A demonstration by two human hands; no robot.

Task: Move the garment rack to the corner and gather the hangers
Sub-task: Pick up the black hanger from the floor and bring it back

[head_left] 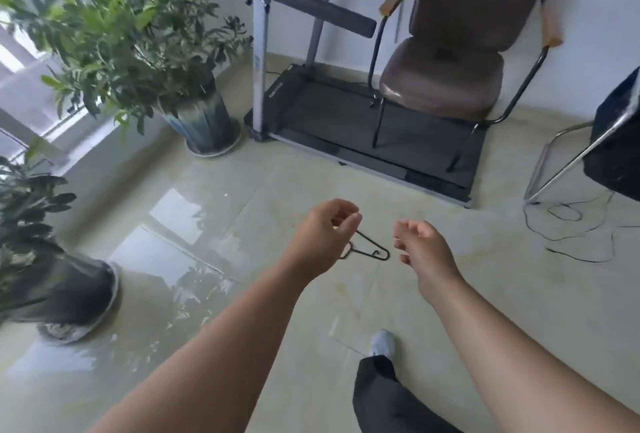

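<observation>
Our left hand [323, 237] pinches 1 dark wire hanger [369, 250] by fingertips, dangling over floor tile in front of treadmill [374, 142]. Right hand [420, 245] half-curled, empty. Risk: loose pinch, hanger swings, drops. Rack unseen.

Room surroundings: plants, exercise machine, seating, loose cable on tiled floor.

A glossy pale tiled floor [214, 225] reflects window light. A leafy potted plant [138, 45] stands in a striped ceramic pot on a saucer at upper left; a second potted plant [52, 259] in a dark pot sits at the left edge, blurred. A treadmill [346, 121] stands against the white wall, and a brown padded armchair [457, 52] with a black tube frame rests with its legs on the treadmill belt. At the right edge is a chrome-framed chair [571, 155] with dark covering. A thin black cable [571, 228] lies looped on the floor beneath it.
</observation>
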